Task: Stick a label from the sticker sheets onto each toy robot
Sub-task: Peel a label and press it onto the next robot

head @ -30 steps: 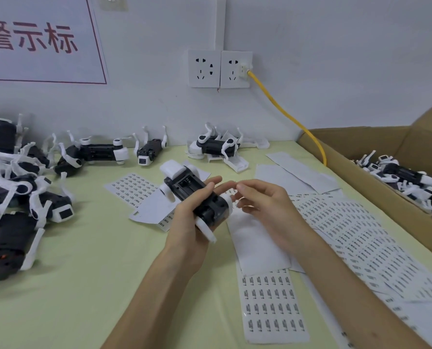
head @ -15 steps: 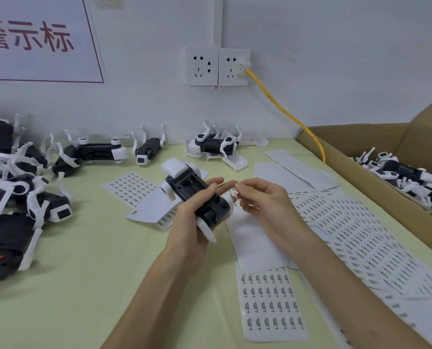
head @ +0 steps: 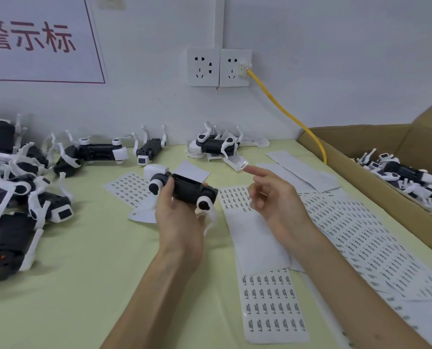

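My left hand [head: 177,220] grips a black toy robot [head: 187,190] with white legs, held roughly level above the table's middle. My right hand [head: 273,197] hovers just right of it, index finger stretched forward and the other fingers loosely bent. A small white label [head: 245,164] sticks to that fingertip. Sticker sheets with rows of small printed labels lie below my hands [head: 270,308], to the right [head: 356,233] and behind the robot [head: 132,187]. A bare backing strip [head: 255,238] lies under my right wrist.
A heap of black-and-white toy robots [head: 13,197] fills the left side. More robots [head: 215,144] lie along the back wall. An open cardboard box [head: 361,172] on the right holds further robots [head: 406,177]. A yellow cable [head: 285,114] runs from the wall socket behind the box.
My right hand has drawn away from the robot and risen, its index finger now stretched out with a label on the tip. My left hand has turned the robot more level.
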Motion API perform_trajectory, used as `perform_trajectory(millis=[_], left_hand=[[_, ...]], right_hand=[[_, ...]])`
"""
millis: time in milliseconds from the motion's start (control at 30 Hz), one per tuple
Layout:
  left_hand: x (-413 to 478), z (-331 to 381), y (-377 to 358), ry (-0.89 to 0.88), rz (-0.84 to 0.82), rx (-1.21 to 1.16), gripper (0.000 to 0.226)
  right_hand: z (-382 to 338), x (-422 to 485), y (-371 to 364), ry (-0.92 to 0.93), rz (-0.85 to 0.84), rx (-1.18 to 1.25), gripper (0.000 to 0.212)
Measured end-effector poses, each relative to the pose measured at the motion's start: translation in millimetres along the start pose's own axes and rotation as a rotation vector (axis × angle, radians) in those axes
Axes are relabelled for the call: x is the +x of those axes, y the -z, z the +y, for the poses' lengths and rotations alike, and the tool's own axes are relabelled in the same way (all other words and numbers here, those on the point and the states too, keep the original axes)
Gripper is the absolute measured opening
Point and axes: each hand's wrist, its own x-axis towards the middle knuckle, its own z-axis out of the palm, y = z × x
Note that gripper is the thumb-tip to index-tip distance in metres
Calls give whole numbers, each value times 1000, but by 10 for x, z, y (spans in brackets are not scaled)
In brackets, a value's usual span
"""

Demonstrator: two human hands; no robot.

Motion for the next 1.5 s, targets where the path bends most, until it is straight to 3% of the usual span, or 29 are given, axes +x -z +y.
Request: perform_trajectory(millis=[167,233,400,600,800,1033,1267,1400,1500], left_hand=[[0,-12,-23,-124,8,114,31],[-21,-20,-40,-176,-31,165,33],[2,-52,3,-127,-130,35,14],[-15,-36,18,-66,-163,-84,42],[-77,2,-14,107,-257,-79,49],[-88,17,-17,133,-278,-34,42],[-114,-5,-15,78,-292,-40,12],[-106,-20,-35,43,-269,-35,11],[-90,-28,-32,-4,-231,-38,29]], right_hand=[[9,-24,-28,-61,-59,29,33],[10,-42,-49,-68,-75,38,34],[-56,-110,-91,-50,-237,225,39],[24,-268,-266,-112,-566,240,58],[238,-342,-415,-204,-576,136,58],[261,-318,-404,-219,-577,235,56],[270,-330,-409,-240,-553,312,60],[279,-329,-408,-246,-532,317,59],[284,-323,-407,-261,-535,326,60]])
